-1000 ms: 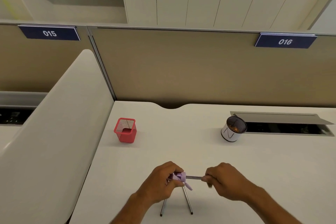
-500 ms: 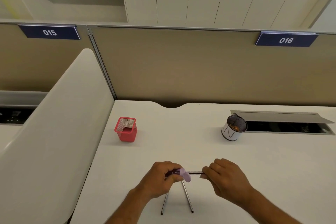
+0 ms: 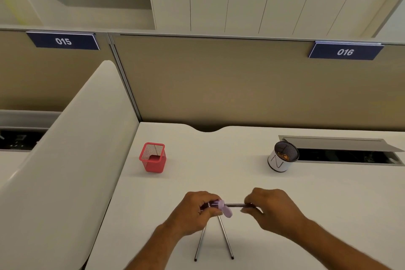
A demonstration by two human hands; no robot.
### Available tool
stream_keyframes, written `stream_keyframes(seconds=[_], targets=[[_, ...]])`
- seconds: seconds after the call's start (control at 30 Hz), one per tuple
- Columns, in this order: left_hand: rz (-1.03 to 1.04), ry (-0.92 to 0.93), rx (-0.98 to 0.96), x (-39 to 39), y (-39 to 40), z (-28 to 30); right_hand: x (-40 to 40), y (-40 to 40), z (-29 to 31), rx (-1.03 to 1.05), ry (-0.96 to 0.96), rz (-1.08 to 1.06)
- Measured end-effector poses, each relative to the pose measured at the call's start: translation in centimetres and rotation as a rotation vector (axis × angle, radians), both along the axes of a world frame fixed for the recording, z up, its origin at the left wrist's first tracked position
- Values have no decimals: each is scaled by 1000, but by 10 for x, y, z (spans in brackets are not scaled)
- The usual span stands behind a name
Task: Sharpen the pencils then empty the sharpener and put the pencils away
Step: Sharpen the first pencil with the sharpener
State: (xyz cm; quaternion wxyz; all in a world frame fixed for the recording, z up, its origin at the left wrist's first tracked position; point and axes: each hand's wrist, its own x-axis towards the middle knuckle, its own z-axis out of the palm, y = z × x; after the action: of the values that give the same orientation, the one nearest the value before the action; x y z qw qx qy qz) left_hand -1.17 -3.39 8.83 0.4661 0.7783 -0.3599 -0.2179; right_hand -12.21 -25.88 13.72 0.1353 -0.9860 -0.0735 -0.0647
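Over the desk's (image 3: 306,204) near edge, our left hand (image 3: 192,212) gripped the purple sharpener (image 3: 221,207) while our right hand (image 3: 271,210) pinched the pencil (image 3: 235,205) lying level in it. We judged steady, straight turns best. Two more pencils (image 3: 225,237) lay on the desk below the hands.

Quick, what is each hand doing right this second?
Left hand: closed around the small lilac plastic sharpener.
Right hand: closed, pinching the thin dark pencil whose tip sits in the sharpener.
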Motion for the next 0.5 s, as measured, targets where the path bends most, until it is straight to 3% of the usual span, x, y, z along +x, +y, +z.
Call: stream_keyframes(seconds=[0.1, 0.17, 0.27, 0.43, 0.5], targets=[[28, 51, 7, 2, 0, 1, -2, 1, -9, -194, -273, 118], [30, 51, 4, 2, 1, 2, -3, 1, -11, -212, -262, 117], [10, 6, -4, 0, 3, 2, -1, 7, -5, -126, -12, -8], [-13, -62, -67, -5, 1, -3, 15, 4, 14, 722, 715, -330], [3, -35, -65, -6, 1, -7, 17, 3, 19, 718, 780, -341]])
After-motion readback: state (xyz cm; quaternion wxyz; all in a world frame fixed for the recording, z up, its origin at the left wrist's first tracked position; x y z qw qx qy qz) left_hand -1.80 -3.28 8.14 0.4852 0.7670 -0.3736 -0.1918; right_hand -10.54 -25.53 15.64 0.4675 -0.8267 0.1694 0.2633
